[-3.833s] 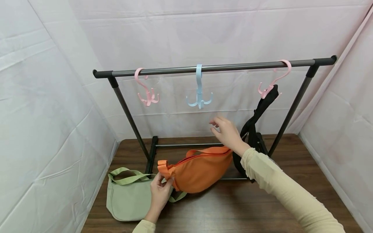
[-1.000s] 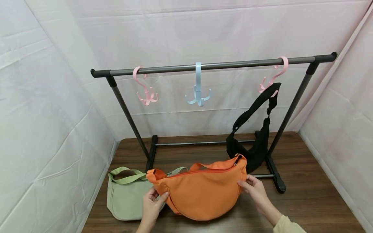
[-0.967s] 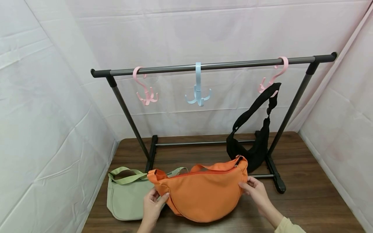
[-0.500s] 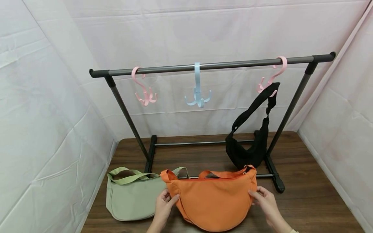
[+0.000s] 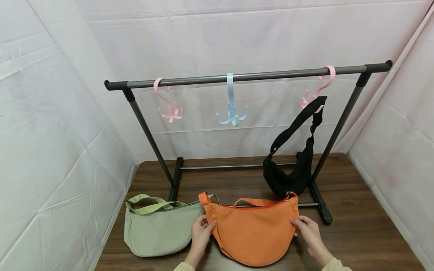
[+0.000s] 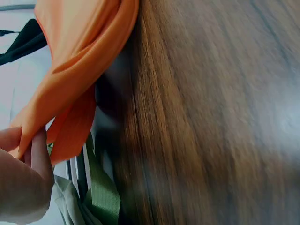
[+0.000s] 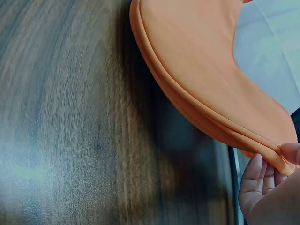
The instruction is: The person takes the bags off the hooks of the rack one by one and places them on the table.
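Observation:
Both hands hold an orange crescent-shaped shoulder bag (image 5: 254, 233) by its two ends, its red zip along the top and its strap (image 5: 254, 202) looped behind. My left hand (image 5: 200, 233) pinches the left end between thumb and fingers; the left wrist view shows the fabric (image 6: 70, 89) gathered in that grip. On the other side my right hand (image 5: 309, 233) pinches the right end, thumb in front, as the right wrist view (image 7: 272, 187) also shows. Just left of the orange bag, a pale green bag (image 5: 159, 229) lies on the table with its strap folded on top.
A dark metal rack (image 5: 278, 76) stands behind. From its bar hang a pink hook (image 5: 172, 109), a blue hook (image 5: 232, 105) and another pink hook (image 5: 317, 90), which carries a black bag (image 5: 288, 177). White cloth walls (image 5: 61, 150) surround the brown wooden table (image 5: 359, 210).
The right hand has come from near the black bag down to the orange bag's right end. Both hands have since carried the orange bag down and rightward, uncovering more of the green bag.

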{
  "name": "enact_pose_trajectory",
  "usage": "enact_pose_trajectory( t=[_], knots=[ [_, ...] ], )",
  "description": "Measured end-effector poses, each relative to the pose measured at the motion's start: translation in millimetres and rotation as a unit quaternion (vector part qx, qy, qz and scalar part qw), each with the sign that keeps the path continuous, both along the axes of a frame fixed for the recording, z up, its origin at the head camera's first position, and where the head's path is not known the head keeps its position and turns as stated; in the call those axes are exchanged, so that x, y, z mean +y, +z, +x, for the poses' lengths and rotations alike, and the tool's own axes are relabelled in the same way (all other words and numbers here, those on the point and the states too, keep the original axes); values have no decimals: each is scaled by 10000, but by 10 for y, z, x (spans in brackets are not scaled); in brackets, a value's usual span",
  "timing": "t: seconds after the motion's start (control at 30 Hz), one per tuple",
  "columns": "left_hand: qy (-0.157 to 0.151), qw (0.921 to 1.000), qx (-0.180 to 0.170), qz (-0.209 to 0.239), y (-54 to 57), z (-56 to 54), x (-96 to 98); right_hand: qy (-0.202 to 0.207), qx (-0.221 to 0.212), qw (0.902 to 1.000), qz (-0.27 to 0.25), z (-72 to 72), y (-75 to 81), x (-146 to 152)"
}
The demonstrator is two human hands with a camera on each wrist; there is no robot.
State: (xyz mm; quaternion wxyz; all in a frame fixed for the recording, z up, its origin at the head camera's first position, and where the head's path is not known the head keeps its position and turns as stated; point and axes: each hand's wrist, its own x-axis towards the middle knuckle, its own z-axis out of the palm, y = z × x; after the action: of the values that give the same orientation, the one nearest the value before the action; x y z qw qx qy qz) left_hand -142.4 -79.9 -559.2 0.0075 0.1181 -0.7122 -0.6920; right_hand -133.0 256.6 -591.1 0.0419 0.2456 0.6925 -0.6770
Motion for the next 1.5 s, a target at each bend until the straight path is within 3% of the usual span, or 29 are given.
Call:
enact_pose_trajectory(
  t=[0.1,0.27,0.53,0.73,1.0,1.13,1.33,1.5],
  knots=[
    [97,9998,-25,-186,-32,-33,50,-124,37,9999,31,-73,-100,24],
    [365,9973,107,-623,-102,-83,103,-32,54,9994,333,-113,79,-46],
    [661,9914,449,-1036,-207,-113,145,-30,-48,9986,530,-165,51,-34],
    [838,9868,475,-1300,-242,-124,167,90,-208,9981,577,-197,-2,5],
    [793,9862,451,-1380,-239,-118,157,86,-291,9982,510,-215,-60,25],
    [738,9881,233,-1330,-203,-95,143,194,-326,9980,500,-210,-41,35],
    [376,9955,-260,-826,-106,-8,95,379,-190,9968,675,-155,44,99],
    [96,9954,-178,-938,-28,68,37,480,6,9945,934,-97,135,184]
  ],
)
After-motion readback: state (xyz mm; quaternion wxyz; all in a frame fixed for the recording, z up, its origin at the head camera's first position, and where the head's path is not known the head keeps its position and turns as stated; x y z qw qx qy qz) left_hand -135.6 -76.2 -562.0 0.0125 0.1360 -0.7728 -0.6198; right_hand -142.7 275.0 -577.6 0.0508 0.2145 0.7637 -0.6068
